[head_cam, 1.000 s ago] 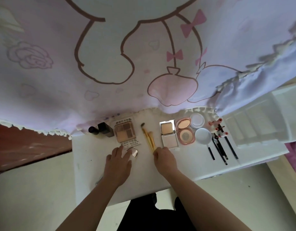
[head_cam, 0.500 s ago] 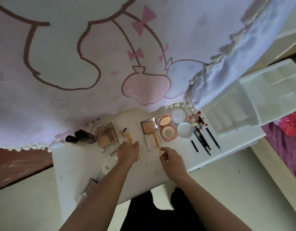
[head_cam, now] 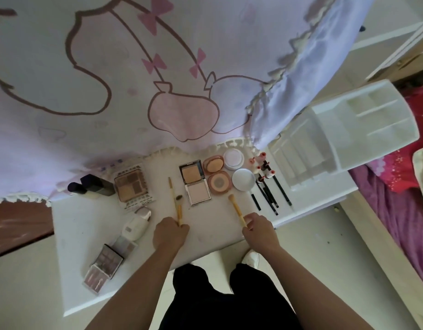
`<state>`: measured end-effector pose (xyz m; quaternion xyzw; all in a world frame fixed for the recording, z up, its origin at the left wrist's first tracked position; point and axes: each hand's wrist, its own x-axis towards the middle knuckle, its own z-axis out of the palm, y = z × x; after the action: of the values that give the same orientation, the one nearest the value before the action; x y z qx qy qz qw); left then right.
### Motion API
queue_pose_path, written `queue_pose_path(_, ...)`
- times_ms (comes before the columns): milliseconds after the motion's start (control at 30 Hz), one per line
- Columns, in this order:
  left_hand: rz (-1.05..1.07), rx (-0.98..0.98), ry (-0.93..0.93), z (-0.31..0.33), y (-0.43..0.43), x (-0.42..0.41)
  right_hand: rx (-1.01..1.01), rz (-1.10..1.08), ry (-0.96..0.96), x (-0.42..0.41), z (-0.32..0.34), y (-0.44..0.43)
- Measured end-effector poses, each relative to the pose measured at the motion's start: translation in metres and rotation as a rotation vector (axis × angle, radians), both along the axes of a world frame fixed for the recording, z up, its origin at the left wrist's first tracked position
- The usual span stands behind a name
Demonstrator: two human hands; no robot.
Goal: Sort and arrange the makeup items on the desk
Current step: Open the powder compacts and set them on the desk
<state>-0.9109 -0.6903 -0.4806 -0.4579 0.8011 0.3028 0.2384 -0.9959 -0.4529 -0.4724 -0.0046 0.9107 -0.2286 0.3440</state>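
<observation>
The right hand (head_cam: pixel 260 232) is curled, thumb and fingers pinching the lower end of the tan brush (head_cam: pixel 236 209). This brush has a pale bamboo handle and a small tan head, and it slants up and to the left from the hand, its head close to the near corner of the pink compact (head_cam: pixel 217 176). The left hand (head_cam: pixel 170 234) is closed in a loose fist round the lower end of the grey brush (head_cam: pixel 179 210), which has the same bamboo handle with a darker, greyish head and stands out almost straight away from the knuckles. A thin brush (head_cam: pixel 171 190) runs just beside it on the left and reaches further back; I cannot tell whether the hand holds it too. Both hands are over the near middle of the white desk (head_cam: pixel 74 222), well apart from each other.

Between the two held brushes lies an open square compact (head_cam: pixel 193 184). Right of the pink compact are a white jar (head_cam: pixel 234 159), its lid (head_cam: pixel 244 179), black pencils (head_cam: pixel 269 195) and a white organizer (head_cam: pixel 348 129). Left of the brushes lie a palette (head_cam: pixel 130 186) and dark bottles (head_cam: pixel 97 186), with a white device (head_cam: pixel 136 225) and small palettes (head_cam: pixel 105 263) nearer the left front corner
</observation>
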Motion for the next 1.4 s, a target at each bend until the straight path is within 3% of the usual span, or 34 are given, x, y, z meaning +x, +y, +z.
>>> queue_pose_path(133,-0.004,0.033,0.021,0.007,0.020,0.011,0.033,0.038,0.016,-0.008,-0.003,0.002)
queue_pose_path(333,-0.035,0.306,0.103,0.007,0.061,0.007,0.008,0.029,0.034,-0.012,-0.005,0.011)
queue_pose_path(600,0.105,0.489,0.207,0.009,0.113,-0.035,-0.007,0.032,0.041,-0.015,-0.010,0.024)
queue_pose_path(733,0.007,0.238,0.206,0.007,0.103,-0.031,-0.021,0.040,0.049,-0.014,-0.012,0.027)
queue_pose_path(933,0.192,-0.170,0.263,0.006,0.041,-0.030,-0.036,0.015,0.050,-0.013,-0.013,0.022)
queue_pose_path(1133,0.140,-0.159,0.138,-0.002,0.002,-0.040,-0.025,-0.013,0.052,-0.009,-0.016,0.019)
queue_pose_path(1400,0.111,-0.081,0.075,0.005,0.024,0.001,-0.028,0.034,0.071,-0.008,-0.011,0.007)
